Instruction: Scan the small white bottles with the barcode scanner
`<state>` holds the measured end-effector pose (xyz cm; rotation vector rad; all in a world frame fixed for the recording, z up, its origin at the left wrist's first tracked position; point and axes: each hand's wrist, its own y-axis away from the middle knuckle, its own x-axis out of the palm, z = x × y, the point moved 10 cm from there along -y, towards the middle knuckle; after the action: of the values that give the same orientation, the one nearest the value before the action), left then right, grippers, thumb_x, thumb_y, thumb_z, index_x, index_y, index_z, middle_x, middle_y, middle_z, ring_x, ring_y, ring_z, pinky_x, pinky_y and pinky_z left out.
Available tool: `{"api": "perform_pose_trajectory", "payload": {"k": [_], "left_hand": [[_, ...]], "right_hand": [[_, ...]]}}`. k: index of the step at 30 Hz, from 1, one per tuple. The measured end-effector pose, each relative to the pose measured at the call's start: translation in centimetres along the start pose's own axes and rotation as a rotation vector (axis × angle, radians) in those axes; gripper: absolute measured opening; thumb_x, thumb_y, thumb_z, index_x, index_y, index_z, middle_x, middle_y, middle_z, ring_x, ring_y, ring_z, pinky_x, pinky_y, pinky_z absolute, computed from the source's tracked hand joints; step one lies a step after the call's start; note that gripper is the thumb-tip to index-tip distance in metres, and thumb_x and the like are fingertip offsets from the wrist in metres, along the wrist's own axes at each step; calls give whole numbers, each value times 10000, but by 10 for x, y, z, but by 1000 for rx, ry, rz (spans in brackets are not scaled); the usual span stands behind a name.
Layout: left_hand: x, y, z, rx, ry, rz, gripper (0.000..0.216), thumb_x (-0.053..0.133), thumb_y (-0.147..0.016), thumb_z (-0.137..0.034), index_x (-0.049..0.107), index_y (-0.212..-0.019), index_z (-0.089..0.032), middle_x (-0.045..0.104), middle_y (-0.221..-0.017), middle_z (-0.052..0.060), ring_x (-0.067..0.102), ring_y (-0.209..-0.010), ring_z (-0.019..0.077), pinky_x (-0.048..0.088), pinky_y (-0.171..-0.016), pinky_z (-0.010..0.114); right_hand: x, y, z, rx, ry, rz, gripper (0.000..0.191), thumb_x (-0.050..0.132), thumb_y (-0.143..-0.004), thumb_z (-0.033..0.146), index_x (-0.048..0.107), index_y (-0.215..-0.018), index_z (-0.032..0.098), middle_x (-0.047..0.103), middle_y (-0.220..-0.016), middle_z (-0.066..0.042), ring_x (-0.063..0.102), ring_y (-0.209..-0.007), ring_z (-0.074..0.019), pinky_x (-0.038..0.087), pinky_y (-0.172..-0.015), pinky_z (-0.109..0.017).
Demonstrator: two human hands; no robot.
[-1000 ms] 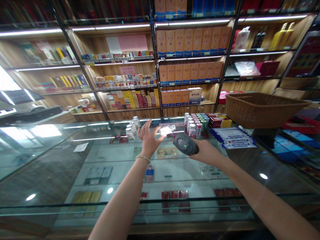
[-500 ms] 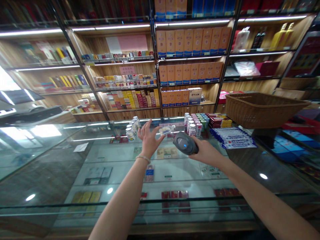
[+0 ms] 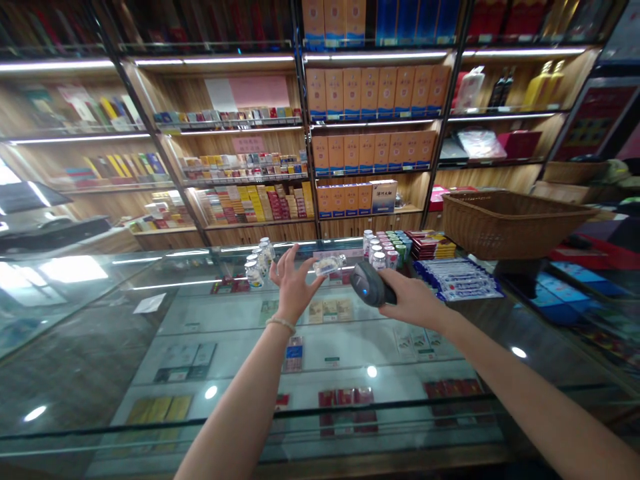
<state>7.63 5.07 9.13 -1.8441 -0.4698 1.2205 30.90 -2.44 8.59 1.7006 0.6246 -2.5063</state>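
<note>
Sideways, a small clear bottle pinched in the bare left hand, a rounded dark-grey scanner gripped in the bare right hand, both above a clear glass counter.

The left hand holds, apparently, a clear bottle; the right hand grips a dark scanner.

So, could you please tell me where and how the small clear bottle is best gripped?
Probably by its wider end, pinched from the left, as the left hand does: the bottle is held sideways, its narrower end pointing right, leaving most of the body exposed near the scanner in the right hand.
</note>
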Motion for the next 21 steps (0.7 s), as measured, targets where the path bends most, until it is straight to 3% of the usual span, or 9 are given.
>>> {"api": "perform_pose_trajectory", "payload": {"k": [9,21], "left_hand": [[2,0,0,8,2,11,346,779,-830,-479,750,-1132,-314,453,-1582,132,395,-1460,363,158,-1230,616],[3,0,-1,-2,22,28,338,769,-837,-487,748,-1122,-307,447,-1583,119,388,-1461,368,160,-1228,619]], "right_hand": [[14,9,-27,-57,204,-6,443,635,-828,328,578,-1252,211,611,-1324,-92,665,-1096,-251,460,-648,-272],[30,18,-24,-44,258,101,422,618,-848,346,601,-1252,227,572,-1355,-96,643,-1112,-257,467,-622,-276]]}}
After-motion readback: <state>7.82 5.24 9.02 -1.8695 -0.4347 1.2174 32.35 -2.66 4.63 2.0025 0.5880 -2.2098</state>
